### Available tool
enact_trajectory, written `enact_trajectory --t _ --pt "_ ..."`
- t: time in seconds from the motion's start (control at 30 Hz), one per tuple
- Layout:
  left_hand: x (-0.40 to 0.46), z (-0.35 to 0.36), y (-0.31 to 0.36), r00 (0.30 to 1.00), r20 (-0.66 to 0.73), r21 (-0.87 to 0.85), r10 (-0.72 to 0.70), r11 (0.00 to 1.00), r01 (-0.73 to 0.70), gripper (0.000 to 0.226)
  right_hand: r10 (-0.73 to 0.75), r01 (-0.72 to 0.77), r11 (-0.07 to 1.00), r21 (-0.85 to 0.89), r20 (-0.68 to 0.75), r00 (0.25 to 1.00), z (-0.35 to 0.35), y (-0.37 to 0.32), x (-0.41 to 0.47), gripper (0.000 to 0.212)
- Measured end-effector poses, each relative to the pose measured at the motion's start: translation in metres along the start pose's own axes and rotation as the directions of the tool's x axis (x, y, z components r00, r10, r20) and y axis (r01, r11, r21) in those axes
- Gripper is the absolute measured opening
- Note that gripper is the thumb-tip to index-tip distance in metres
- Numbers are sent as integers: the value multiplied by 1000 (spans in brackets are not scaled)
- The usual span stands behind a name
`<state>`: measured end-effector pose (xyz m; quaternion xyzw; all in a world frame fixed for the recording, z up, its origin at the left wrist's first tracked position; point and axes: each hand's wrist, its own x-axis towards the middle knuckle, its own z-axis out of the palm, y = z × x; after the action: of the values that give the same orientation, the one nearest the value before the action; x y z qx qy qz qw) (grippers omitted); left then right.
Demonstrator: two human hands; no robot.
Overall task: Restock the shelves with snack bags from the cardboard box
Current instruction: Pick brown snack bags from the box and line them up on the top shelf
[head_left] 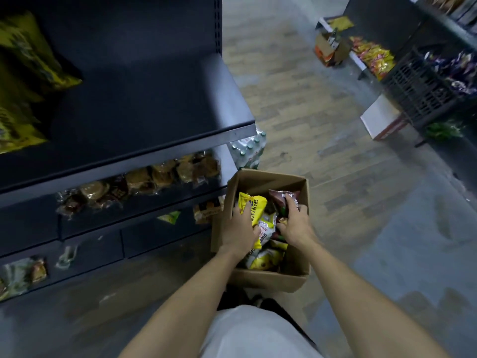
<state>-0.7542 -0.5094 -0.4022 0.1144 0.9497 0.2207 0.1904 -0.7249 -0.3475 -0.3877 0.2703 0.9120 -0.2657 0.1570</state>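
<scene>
An open cardboard box (pixel 268 180) stands on the floor at the foot of the dark shelving, with several snack bags inside. My left hand (pixel 238 229) grips a yellow snack bag (pixel 254 205) at the box's left side. My right hand (pixel 294 224) holds a dark maroon snack bag (pixel 282 198) near the box's far right corner. More yellow and white bags (pixel 265 258) lie lower in the box. The upper dark shelf (pixel 144 99) carries yellow bags (pixel 23 81) at its far left; most of its surface is bare.
Wrapped pastries (pixel 139 182) line the shelf below, with more packets (pixel 25 275) further down. A pack of water bottles (pixel 249 148) sits behind the box. Across the aisle stand a black crate (pixel 423 86), a white carton (pixel 382 120), a small brown box (pixel 330 49) and low shelves of snacks (pixel 374 56).
</scene>
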Motion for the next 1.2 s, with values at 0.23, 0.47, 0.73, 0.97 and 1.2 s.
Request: enact_trajectory --t 0.23,0.47,0.73,0.97,1.2 --pt "-48 -5 14 994 -36 9 -106 994 107 72 -124 124 992 25 9 992 -10 5 -30 82" --pt "-100 -8 19 962 -123 -56 -243 970 238 71 -239 239 971 11 17 971 -11 14 -59 83" --pt "-150 -63 -10 852 -394 -143 -345 939 314 67 -485 487 873 -11 83 871 -8 -57 -85 81" --pt "-175 -123 -56 716 -578 -215 -393 919 331 66 -660 655 751 79 92 746 4 -138 -109 85" --pt "-181 -154 -106 606 -636 -374 -478 878 300 70 -691 681 721 129 61 720 32 -197 -127 85"
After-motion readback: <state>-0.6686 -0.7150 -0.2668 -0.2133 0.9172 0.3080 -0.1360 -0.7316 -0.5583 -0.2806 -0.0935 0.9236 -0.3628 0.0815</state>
